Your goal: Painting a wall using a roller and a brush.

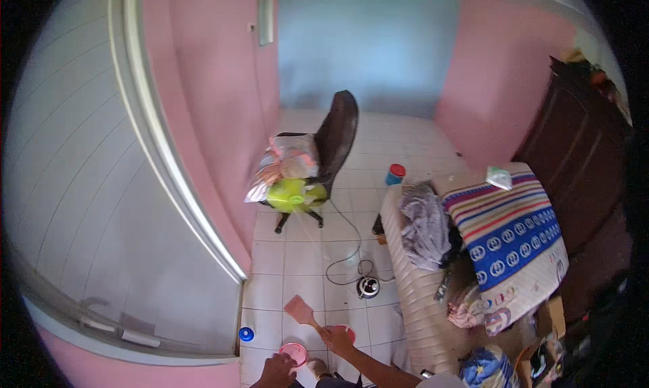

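Observation:
My right hand [337,340] is closed around the tan handle of a wide, flat paintbrush [299,309] with a pink head. The head points forward and to the left, above the white tiles. Lower left, my left hand [276,370] has its fingers bent at the edge of a round pink tub [294,354] with a red rim, and seems to grip it. A second round pink-red thing [349,333] shows partly behind my right hand. On the floor to the left lies a round blue lid [246,334].
A black office chair [341,134] carries cloths and a lime-green fan [292,197]; a cord runs to a round black-and-white base [368,287]. Right is a mattress [414,300] with clothes and a striped blanket [510,232]. Beyond stands a red-and-blue can [395,174]. A white sliding door [128,185] lines the left.

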